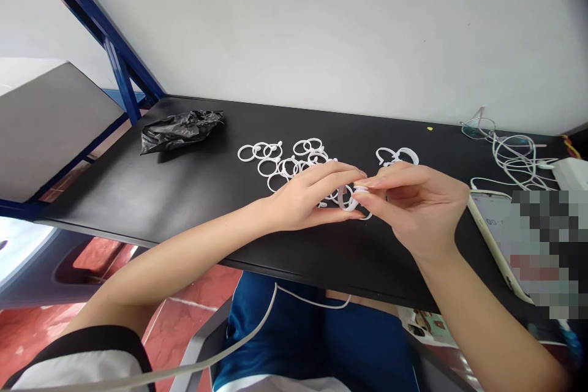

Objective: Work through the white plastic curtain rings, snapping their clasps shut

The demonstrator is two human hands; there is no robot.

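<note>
My left hand (309, 197) and my right hand (413, 202) meet over the black table (184, 196). Between their fingertips they pinch a white plastic ring (350, 198), each hand gripping one side of it. Just behind my left hand lies a loose pile of several white rings (285, 159). A smaller cluster of white rings (397, 156) rests behind my right hand.
A crumpled black plastic bag (180, 130) lies at the table's far left. A phone (493, 229) sits at the right edge, with white cables (517, 159) and eyeglasses (478, 128) behind it. A blue metal frame (122, 70) stands at the left by the wall.
</note>
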